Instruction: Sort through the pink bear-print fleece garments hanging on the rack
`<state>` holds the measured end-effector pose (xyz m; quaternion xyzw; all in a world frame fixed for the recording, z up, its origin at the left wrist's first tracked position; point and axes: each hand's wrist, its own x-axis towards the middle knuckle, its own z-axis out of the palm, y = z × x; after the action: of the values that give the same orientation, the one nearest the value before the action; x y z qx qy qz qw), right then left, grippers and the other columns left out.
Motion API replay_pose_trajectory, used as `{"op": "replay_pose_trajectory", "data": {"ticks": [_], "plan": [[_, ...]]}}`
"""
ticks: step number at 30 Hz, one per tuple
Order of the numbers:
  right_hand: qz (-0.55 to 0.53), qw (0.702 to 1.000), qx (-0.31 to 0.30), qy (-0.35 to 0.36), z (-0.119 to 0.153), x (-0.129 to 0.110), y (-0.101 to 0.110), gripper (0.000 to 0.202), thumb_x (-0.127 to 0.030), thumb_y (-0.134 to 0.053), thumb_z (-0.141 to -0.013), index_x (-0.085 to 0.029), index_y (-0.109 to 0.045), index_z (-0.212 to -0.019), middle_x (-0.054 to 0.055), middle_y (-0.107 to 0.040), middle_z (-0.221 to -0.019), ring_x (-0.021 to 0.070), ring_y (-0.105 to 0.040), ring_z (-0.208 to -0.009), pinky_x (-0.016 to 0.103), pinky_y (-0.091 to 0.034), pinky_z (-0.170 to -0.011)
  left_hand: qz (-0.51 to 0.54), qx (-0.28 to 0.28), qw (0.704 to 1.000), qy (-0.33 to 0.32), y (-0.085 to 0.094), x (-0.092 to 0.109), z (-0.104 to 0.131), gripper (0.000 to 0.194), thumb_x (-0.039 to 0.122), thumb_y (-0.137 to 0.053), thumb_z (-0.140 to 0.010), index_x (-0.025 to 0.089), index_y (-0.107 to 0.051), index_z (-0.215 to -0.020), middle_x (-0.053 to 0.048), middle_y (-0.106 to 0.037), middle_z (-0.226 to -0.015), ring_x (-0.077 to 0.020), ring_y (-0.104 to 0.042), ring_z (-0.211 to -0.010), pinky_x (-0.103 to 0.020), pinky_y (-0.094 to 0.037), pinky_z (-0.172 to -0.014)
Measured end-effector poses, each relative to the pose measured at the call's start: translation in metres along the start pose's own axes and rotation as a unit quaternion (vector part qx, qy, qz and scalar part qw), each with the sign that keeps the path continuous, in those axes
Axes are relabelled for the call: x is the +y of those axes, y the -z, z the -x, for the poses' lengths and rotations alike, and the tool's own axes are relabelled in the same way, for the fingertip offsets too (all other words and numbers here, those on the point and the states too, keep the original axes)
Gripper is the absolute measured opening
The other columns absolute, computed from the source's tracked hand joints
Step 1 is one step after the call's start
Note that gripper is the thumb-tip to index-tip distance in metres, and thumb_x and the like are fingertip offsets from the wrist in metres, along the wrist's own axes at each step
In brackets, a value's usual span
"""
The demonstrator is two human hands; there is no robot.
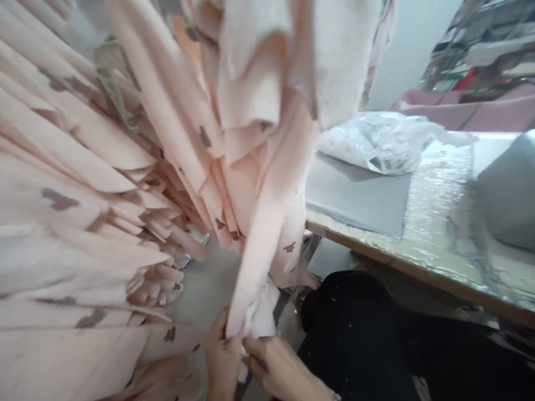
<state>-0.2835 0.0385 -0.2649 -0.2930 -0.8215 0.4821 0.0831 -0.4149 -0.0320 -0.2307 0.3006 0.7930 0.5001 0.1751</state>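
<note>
- Pale pink fleece strip (267,239), soft and nappy, pinched at its lower end between both hands low in the frame, just left of a black-clad knee (355,334).
- Left hand (221,359) gripping the strip's left edge, fingers closed on the cloth, thumb up along the fold.
- Right hand (278,370) meeting it from the right, fingers curled and clamped on the white fuzzy underside of the same end.
- Judged as an early stage of sorting or pulling: only this one piece singled out, hanging long and narrow from above; nothing visibly set aside yet.
- Left and above, a thick stack of cut pieces (83,184), same peach-pink fabric, dotted with small grey-brown butterfly-like prints, edges fanned in curved, overlapping layers; apparently untouched and all left to go.
- Grey floor or surface (209,284) showing between stack and strip; hard to tell which.
- Right, a bench (438,262) with wooden edge and shiny, crinkled silver covering, a flat grey sheet (359,197) lying on it.
- Farther back, a crumpled clear plastic bag (380,142) resting on the bench.
- Beyond, blurred pink fabric rolls (472,108) and a plain pale wall (412,44).
</note>
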Motion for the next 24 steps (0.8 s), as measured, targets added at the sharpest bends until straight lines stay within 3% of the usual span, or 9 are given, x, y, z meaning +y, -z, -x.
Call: {"op": "replay_pose_trajectory", "data": {"ticks": [2, 3, 6, 8, 12, 15, 19, 22, 24], "plan": [[0.007, 0.999, 0.03, -0.044, 0.0, 0.033, 0.047, 0.025, -0.033, -0.071, -0.093, -0.015, -0.067, -0.076, -0.003, -0.067, -0.07, 0.0127, -0.065, -0.065, 0.029, -0.057, -0.068, -0.004, 0.061, 0.998, 0.004, 0.019, -0.01, -0.017, 0.037, 0.049, -0.067, -0.074, 0.018, -0.074, -0.091, -0.006, -0.076, -0.089, -0.0274, -0.07, -0.086, -0.032, -0.056, -0.074], [0.018, 0.992, 0.085, -0.093, -0.003, 0.051, 0.076, 0.027, -0.032, -0.062, -0.099, -0.014, -0.067, -0.08, -0.002, -0.066, -0.071, 0.0142, -0.066, -0.066, 0.031, -0.057, -0.069, -0.006, 0.095, 0.995, 0.01, 0.028, -0.016, -0.026, 0.04, 0.051, -0.067, -0.072, 0.018, -0.073, -0.094, -0.007, -0.076, -0.095, -0.0287, -0.069, -0.093, -0.033, -0.056, -0.08], [0.038, 0.961, 0.22, -0.161, -0.026, 0.094, 0.152, 0.028, -0.031, -0.064, -0.098, -0.017, -0.062, -0.122, 0.009, -0.066, -0.123, 0.0238, -0.064, -0.108, 0.046, -0.053, -0.097, -0.024, 0.146, 0.988, 0.034, 0.044, -0.03, -0.039, 0.044, 0.052, -0.069, -0.069, 0.019, -0.071, -0.097, -0.007, -0.075, -0.102, -0.03, -0.068, -0.099, -0.038, -0.053, -0.09], [0.031, 0.966, 0.214, -0.139, -0.049, 0.103, 0.176, 0.031, -0.027, -0.066, -0.096, -0.019, -0.061, -0.126, 0.009, -0.061, -0.132, 0.0244, -0.061, -0.116, 0.047, -0.051, -0.1, -0.044, 0.133, 0.989, 0.04, 0.043, -0.033, -0.038, 0.042, 0.052, -0.065, -0.071, 0.019, -0.071, -0.098, -0.007, -0.075, -0.102, -0.0304, -0.067, -0.1, -0.04, -0.052, -0.092], [0.011, 0.982, 0.141, -0.124, -0.081, 0.102, 0.162, 0.019, -0.028, -0.07, -0.094, -0.014, -0.068, -0.106, 0.006, -0.068, -0.112, 0.0226, -0.065, -0.104, 0.045, -0.054, -0.095, -0.077, 0.086, 0.992, 0.045, 0.024, -0.031, -0.03, 0.04, 0.054, -0.06, -0.077, 0.02, -0.07, -0.095, -0.007, -0.074, -0.099, -0.0312, -0.066, -0.099, -0.04, -0.051, -0.092], [-0.004, 0.982, 0.123, -0.142, -0.075, 0.104, 0.139, 0.016, -0.029, -0.07, -0.094, -0.014, -0.068, -0.097, 0.004, -0.069, -0.101, 0.0202, -0.067, -0.095, 0.041, -0.055, -0.088, -0.081, 0.035, 0.994, 0.06, 0.01, -0.03, -0.025, 0.048, 0.063, -0.057, -0.079, 0.019, -0.068, -0.096, -0.009, -0.072, -0.101, -0.0321, -0.065, -0.1, -0.041, -0.049, -0.092], [-0.023, 0.966, 0.191, -0.174, -0.022, 0.099, 0.108, 0.017, -0.032, -0.062, -0.097, -0.016, -0.064, -0.091, 0.002, -0.063, -0.088, 0.0197, -0.063, -0.087, 0.041, -0.051, -0.086, -0.078, -0.027, 0.994, 0.072, -0.018, -0.025, -0.005, 0.047, 0.064, -0.055, -0.083, 0.018, -0.066, -0.085, -0.008, -0.07, -0.083, -0.0277, -0.065, -0.083, -0.036, -0.05, -0.078], [-0.119, 0.971, 0.191, -0.083, 0.033, 0.077, 0.081, 0.028, -0.044, -0.063, -0.091, -0.018, -0.062, -0.082, 0.004, -0.064, -0.087, 0.0212, -0.06, -0.092, 0.04, -0.048, -0.089, -0.041, -0.13, 0.987, 0.081, -0.056, -0.008, 0.022, 0.049, 0.063, -0.057, -0.084, 0.016, -0.064, -0.07, -0.007, -0.065, -0.066, -0.0239, -0.062, -0.067, -0.032, -0.048, -0.064], [-0.212, 0.959, 0.179, -0.054, 0.063, 0.06, 0.065, 0.038, -0.054, -0.052, -0.093, -0.019, -0.063, -0.088, 0.002, -0.062, -0.081, 0.02, -0.06, -0.079, 0.032, -0.05, -0.074, 0.001, -0.204, 0.976, 0.079, -0.081, 0.011, 0.038, 0.048, 0.059, -0.057, -0.085, 0.013, -0.068, -0.078, -0.01, -0.069, -0.075, -0.0248, -0.066, -0.076, -0.03, -0.05, -0.068]]}}
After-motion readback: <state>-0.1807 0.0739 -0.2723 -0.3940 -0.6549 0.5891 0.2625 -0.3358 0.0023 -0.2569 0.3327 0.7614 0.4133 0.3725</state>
